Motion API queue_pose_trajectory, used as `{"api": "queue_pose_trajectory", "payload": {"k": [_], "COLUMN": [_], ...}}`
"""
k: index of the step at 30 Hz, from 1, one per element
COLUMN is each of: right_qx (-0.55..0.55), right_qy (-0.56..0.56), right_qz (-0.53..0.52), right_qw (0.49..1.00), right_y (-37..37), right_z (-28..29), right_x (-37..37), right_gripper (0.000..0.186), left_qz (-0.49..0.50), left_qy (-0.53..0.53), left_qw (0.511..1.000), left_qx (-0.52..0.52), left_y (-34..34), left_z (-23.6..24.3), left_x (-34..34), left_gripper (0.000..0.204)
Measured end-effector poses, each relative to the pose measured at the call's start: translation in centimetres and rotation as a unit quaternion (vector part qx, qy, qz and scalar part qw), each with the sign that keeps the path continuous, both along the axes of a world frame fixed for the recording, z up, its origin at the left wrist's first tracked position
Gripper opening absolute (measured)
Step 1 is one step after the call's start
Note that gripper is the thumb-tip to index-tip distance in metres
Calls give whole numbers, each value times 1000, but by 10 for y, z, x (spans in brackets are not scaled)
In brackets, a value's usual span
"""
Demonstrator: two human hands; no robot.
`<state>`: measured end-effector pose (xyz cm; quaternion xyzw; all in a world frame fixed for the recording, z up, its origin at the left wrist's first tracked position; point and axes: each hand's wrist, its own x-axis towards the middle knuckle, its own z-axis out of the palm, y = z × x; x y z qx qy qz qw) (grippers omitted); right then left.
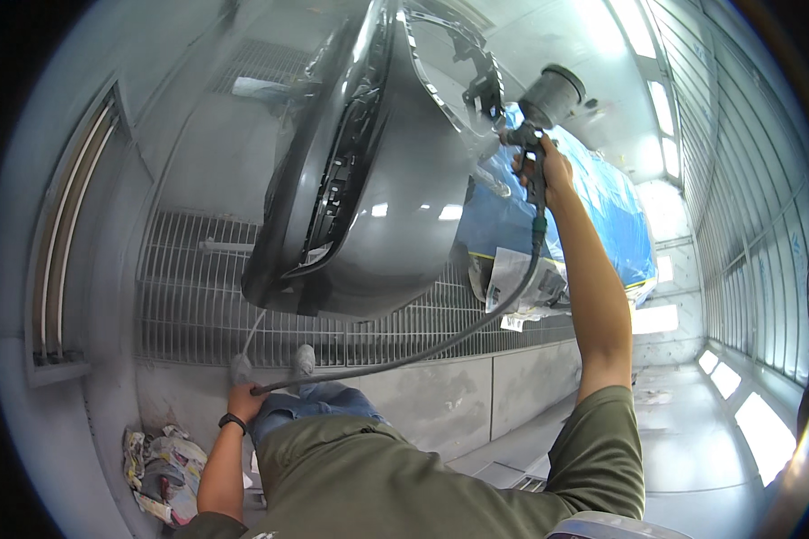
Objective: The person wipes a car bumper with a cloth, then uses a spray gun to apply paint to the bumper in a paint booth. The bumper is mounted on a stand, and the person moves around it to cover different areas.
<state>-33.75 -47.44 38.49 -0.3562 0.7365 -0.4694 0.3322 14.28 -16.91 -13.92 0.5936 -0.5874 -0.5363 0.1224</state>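
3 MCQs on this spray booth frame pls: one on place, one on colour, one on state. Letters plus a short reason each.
1. Where is the crumpled paper pile?
A. on the floor at lower left
B. on the car panel
C. in the right hand

2. What colour is the masking sheet beyond the panel?
A. red
B. blue
C. yellow

3. What does the left hand do?
A. hangs empty
B. presses the panel
C. grips the hose

Key:
1 A: the crumpled paper pile lies on the floor beside the left arm.
2 B: the blue plastic masking sheet shows behind the glossy dark grey car panel.
3 C: the left hand is closed on the black air hose, which runs up to the metal spray gun in the right hand.
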Motion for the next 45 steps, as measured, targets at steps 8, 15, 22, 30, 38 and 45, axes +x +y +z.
{"api": "queue_pose_trajectory", "payload": {"k": [8,15,22,30,38,45], "right_qx": [7,-65,-46,-101,-110,-88], "right_qy": [81,-45,-97,-38,47,182], "right_qz": [-163,-93,115,318,440,533], "right_qw": [983,992,988,942,890,822], "right_y": [126,181,230,175,82,15], "right_z": [-32,-96,-139,-95,-39,-4], "right_x": [-104,-168,-216,-211,-112,14], "right_gripper": [48,44,51,56,47,56], "left_qz": [-126,-77,44,167,219,368], "left_qy": [-75,-161,-207,-133,-122,-36], "left_qw": [989,984,977,977,967,929], "left_qx": [11,-8,-25,-6,41,27], "left_y": [-17,17,142,193,182,225], "left_z": [-4,-24,-7,55,56,79], "left_x": [-11,-44,-138,-252,-322,-402], "left_gripper": [36,33,33,46,48,32]}}
